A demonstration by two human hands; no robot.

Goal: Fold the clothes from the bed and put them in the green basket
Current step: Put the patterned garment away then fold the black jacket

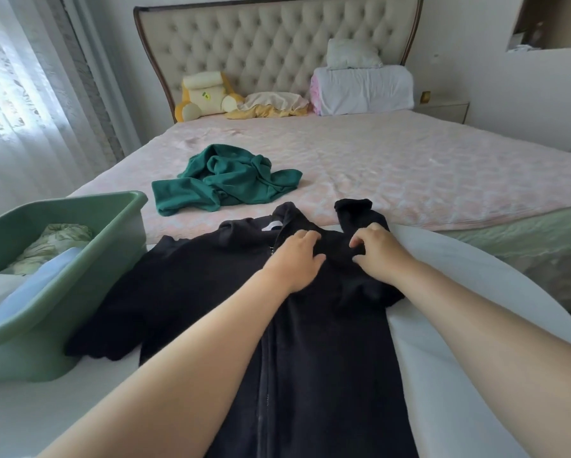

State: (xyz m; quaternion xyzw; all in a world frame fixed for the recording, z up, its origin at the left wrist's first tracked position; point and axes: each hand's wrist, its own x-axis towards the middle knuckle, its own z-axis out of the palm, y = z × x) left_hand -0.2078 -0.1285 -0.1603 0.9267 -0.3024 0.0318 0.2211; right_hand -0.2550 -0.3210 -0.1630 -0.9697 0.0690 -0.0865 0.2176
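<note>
The black jacket (pixel 195 285) lies on the white surface (pixel 459 325) beside the green basket (pixel 89 259), left hand (pixel 294 262) pressing flat, right hand (pixel 378 251) pinching the turned-in sleeve (pixel 357 213); premature release would likely let the sleeve slide back out.

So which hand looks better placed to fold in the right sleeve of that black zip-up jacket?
Right hand, probably: its fingers curl into the black zip-up jacket just below that sleeve. The left hand lies flat beside the zip, pressing the cloth down.
</note>
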